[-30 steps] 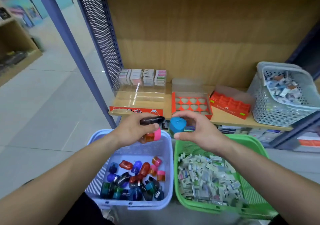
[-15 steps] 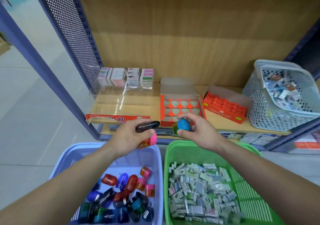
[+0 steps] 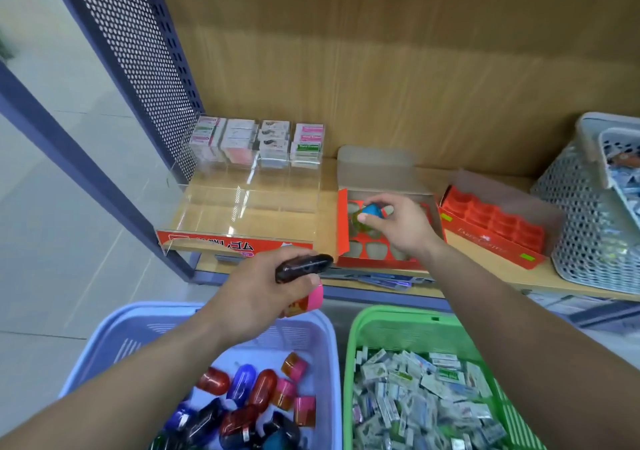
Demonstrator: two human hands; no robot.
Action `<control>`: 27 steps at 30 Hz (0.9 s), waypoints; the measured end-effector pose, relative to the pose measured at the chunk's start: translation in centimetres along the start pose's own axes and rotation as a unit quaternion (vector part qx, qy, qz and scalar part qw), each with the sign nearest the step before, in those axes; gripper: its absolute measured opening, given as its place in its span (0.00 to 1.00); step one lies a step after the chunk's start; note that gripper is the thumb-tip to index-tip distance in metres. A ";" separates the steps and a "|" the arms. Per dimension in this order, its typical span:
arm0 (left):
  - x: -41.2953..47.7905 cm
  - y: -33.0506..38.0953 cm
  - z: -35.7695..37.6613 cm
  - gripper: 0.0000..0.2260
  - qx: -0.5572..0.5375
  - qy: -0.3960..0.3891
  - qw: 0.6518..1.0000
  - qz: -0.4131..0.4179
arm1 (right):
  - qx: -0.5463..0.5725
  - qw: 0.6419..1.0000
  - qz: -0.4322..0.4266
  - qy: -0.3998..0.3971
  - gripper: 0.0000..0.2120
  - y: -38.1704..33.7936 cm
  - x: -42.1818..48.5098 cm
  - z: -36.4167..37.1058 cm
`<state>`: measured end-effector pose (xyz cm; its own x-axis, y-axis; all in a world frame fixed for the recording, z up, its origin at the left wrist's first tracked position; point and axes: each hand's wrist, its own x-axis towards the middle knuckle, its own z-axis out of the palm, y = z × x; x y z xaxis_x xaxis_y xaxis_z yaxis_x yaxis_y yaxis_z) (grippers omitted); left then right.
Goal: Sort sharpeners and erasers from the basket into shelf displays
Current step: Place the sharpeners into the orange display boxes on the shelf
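My right hand (image 3: 398, 224) pinches a blue and green sharpener (image 3: 369, 214) over the left cells of the orange display box (image 3: 342, 228) on the shelf. My left hand (image 3: 263, 293) hovers above the lavender basket (image 3: 322, 332) and grips a black sharpener (image 3: 304, 266) on top and a pink and orange one (image 3: 308, 302) underneath. Several coloured sharpeners (image 3: 249, 401) lie in that basket. Beside it the green basket (image 3: 353, 345) holds a heap of wrapped erasers (image 3: 415, 401).
A clear acrylic display (image 3: 242, 207) with stacked eraser packs (image 3: 256, 141) stands at the shelf's left. A second orange box (image 3: 491, 228) and a grey basket (image 3: 588, 214) sit to the right. A perforated blue upright (image 3: 138, 51) borders the shelf on the left.
My right hand has carried the blue sharpener forward from the shelf's edge to above the orange box. The view has moved closer to the shelf. My left hand keeps its sharpeners.
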<state>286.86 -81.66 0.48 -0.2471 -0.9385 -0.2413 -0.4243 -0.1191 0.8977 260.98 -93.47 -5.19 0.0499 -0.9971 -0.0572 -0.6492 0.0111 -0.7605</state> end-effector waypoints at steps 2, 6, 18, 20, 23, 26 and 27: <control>0.2 -0.4 -0.3 0.09 -0.003 0.007 1.000 -0.005 | -0.010 0.999 0.002 0.032 0.10 0.2 1.3 0.5; 0.7 -0.9 -0.5 0.08 0.002 0.017 1.000 -0.012 | -0.003 0.999 0.008 0.040 0.07 0.5 3.0 1.2; 1.2 -1.1 -0.7 0.11 0.013 0.028 0.999 -0.025 | -0.053 0.998 0.011 0.043 0.22 1.5 3.9 2.5; 1.2 -1.1 -0.7 0.11 0.016 0.030 0.999 -0.027 | -0.062 0.997 -0.005 0.036 0.20 1.5 4.0 2.8; 1.2 -1.2 -0.7 0.11 0.017 0.033 0.999 -0.026 | -0.083 0.996 -0.035 0.020 0.21 1.4 4.5 3.2; 1.2 -1.2 -0.8 0.11 0.012 0.036 0.999 -0.023 | -0.135 0.988 -0.073 0.009 0.22 1.5 4.9 3.4; 1.2 -1.2 -0.8 0.11 0.009 0.039 0.999 -0.024 | -0.142 0.987 -0.075 0.001 0.23 1.7 5.1 3.6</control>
<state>287.75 -82.91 -0.58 -0.1588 -0.9543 -0.2533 -0.4503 -0.1583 0.8787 262.86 -98.23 -9.06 0.1605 -0.9861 0.0438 -0.8216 -0.1580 -0.5477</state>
